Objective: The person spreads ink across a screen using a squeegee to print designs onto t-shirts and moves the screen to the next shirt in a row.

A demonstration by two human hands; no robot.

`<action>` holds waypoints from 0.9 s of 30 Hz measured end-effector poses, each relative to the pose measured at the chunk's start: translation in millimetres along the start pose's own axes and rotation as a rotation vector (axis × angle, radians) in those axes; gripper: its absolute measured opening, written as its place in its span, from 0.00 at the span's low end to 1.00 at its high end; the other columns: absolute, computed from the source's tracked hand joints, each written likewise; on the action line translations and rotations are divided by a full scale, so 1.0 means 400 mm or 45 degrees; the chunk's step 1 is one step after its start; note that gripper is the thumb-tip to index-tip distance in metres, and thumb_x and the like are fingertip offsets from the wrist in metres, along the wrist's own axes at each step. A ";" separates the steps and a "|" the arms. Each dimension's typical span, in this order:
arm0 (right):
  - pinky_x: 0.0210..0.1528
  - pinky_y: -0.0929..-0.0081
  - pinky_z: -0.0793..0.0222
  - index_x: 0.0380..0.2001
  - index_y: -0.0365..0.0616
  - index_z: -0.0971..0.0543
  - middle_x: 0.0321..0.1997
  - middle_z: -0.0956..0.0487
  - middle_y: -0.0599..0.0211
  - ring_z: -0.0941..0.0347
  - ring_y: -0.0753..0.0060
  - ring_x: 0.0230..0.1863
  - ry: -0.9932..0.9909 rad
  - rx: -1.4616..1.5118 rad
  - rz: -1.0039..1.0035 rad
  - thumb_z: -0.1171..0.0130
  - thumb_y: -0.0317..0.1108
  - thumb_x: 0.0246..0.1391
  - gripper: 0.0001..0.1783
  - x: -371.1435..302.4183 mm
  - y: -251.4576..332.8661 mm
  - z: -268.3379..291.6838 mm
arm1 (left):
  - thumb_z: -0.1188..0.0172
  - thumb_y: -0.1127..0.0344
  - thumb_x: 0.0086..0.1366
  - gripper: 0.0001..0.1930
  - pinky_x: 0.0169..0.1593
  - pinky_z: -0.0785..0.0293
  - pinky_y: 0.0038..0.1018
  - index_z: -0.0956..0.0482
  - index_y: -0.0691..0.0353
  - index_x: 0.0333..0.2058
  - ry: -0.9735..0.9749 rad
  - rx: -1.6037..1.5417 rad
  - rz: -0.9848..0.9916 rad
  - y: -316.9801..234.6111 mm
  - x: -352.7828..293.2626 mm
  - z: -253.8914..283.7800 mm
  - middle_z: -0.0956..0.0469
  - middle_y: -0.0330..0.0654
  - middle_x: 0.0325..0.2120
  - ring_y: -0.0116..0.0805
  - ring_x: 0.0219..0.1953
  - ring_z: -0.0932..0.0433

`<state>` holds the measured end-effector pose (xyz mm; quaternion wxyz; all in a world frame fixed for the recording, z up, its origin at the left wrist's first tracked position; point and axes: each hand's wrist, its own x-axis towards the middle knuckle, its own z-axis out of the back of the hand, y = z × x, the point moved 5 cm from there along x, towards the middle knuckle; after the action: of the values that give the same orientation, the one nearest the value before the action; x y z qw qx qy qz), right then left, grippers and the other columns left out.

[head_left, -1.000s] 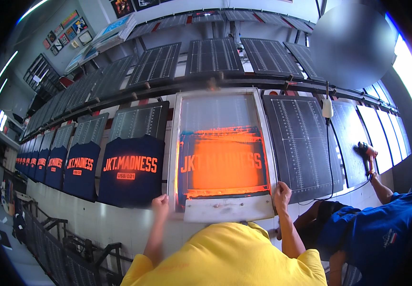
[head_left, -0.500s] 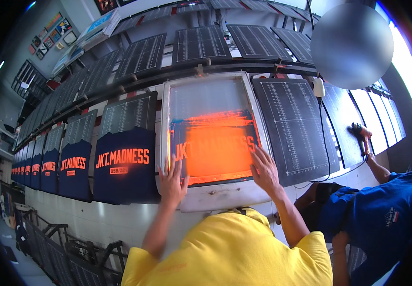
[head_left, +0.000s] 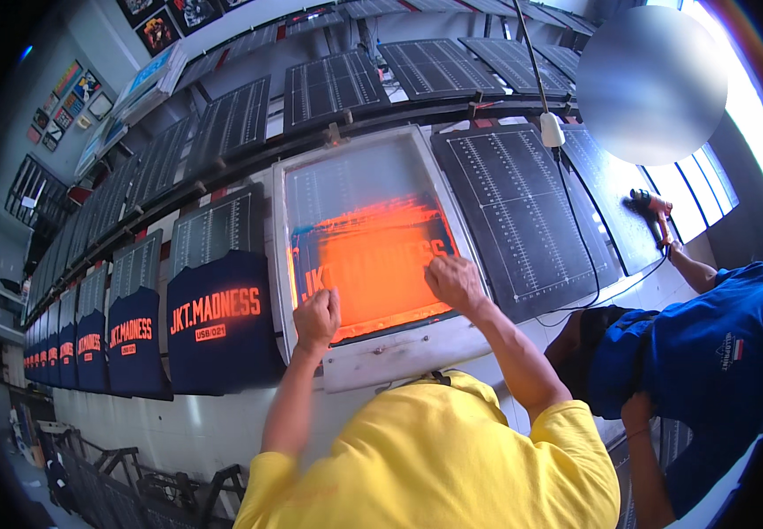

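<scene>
A screen-printing frame with pale edges lies over one station of the bench. Its mesh carries a broad patch of bright orange ink, with block lettering partly visible through it. My left hand is curled into a fist at the frame's near left side, over the edge of the ink. My right hand is likewise a closed fist, near the frame's right side. Nothing shows in either fist. Just left of the frame, a dark navy shirt with orange lettering is stretched on a board.
More navy printed shirts line up to the left. A bare black ruled board sits to the right, with a cable and white connector hanging over it. Farther right, a co-worker in blue holds an orange heat gun.
Both my hands have gone from spread, flat fingers to closed fists at the frame's sides. The whole view has shifted and tilted slightly.
</scene>
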<state>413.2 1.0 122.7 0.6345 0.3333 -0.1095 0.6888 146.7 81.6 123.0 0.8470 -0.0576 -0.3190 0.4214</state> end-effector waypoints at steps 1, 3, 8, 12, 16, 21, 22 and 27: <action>0.26 0.60 0.30 0.19 0.45 0.31 0.18 0.27 0.64 0.26 0.58 0.22 0.014 0.006 -0.018 0.40 0.34 0.52 0.13 0.019 -0.011 0.002 | 0.47 0.64 0.68 0.18 0.21 0.32 0.38 0.33 0.62 0.18 -0.046 -0.024 0.008 -0.008 0.029 0.018 0.31 0.47 0.14 0.50 0.18 0.27; 0.27 0.59 0.30 0.19 0.44 0.31 0.19 0.26 0.61 0.26 0.56 0.23 0.039 0.016 -0.053 0.40 0.35 0.52 0.14 0.049 -0.023 0.012 | 0.47 0.63 0.68 0.18 0.22 0.32 0.39 0.33 0.62 0.19 -0.124 -0.093 -0.056 -0.040 0.061 0.051 0.30 0.47 0.14 0.51 0.18 0.27; 0.27 0.60 0.29 0.19 0.43 0.29 0.20 0.26 0.62 0.25 0.55 0.24 -0.026 0.172 -0.061 0.39 0.34 0.52 0.13 0.001 -0.010 0.063 | 0.53 0.62 0.70 0.19 0.22 0.34 0.38 0.33 0.64 0.19 -0.122 -0.389 0.055 -0.033 -0.017 0.056 0.32 0.46 0.13 0.48 0.16 0.29; 0.26 0.63 0.30 0.21 0.43 0.27 0.19 0.27 0.63 0.27 0.57 0.23 0.077 0.092 -0.236 0.38 0.29 0.50 0.09 -0.116 -0.037 0.126 | 0.61 0.60 0.72 0.20 0.25 0.35 0.34 0.29 0.65 0.23 0.064 -0.578 0.320 0.037 -0.185 0.070 0.32 0.45 0.14 0.44 0.16 0.30; 0.33 0.63 0.29 0.25 0.42 0.24 0.26 0.25 0.63 0.26 0.57 0.30 0.125 0.117 -0.316 0.38 0.27 0.49 0.04 -0.244 -0.028 0.176 | 0.63 0.60 0.73 0.20 0.33 0.32 0.33 0.25 0.66 0.30 -0.001 -0.299 0.262 0.045 -0.334 0.121 0.26 0.47 0.25 0.42 0.28 0.26; 0.48 0.62 0.29 0.39 0.39 0.22 0.42 0.22 0.56 0.25 0.53 0.45 0.005 0.160 -0.543 0.41 0.27 0.53 0.09 -0.311 -0.066 0.188 | 0.65 0.57 0.76 0.23 0.60 0.37 0.36 0.27 0.69 0.51 -0.157 -0.430 0.656 0.148 -0.423 0.135 0.26 0.52 0.50 0.44 0.55 0.29; 0.50 0.62 0.29 0.41 0.38 0.22 0.44 0.22 0.55 0.25 0.53 0.47 -0.043 0.147 -0.592 0.42 0.27 0.53 0.11 -0.308 -0.074 0.186 | 0.64 0.58 0.76 0.22 0.61 0.38 0.35 0.27 0.69 0.52 -0.199 -0.531 0.697 0.174 -0.424 0.131 0.27 0.51 0.52 0.43 0.56 0.30; 0.58 0.67 0.33 0.55 0.38 0.26 0.59 0.26 0.56 0.30 0.64 0.60 -0.008 0.810 -0.749 0.52 0.34 0.66 0.18 -0.245 -0.097 0.091 | 0.69 0.45 0.75 0.34 0.71 0.60 0.36 0.43 0.70 0.65 -0.152 -1.161 0.707 0.186 -0.270 0.102 0.45 0.50 0.67 0.41 0.70 0.49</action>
<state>459.0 -91.7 81.0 0.6691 0.5314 0.2057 0.4771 24.6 41.0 74.9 0.5733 -0.4776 -0.4900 0.4507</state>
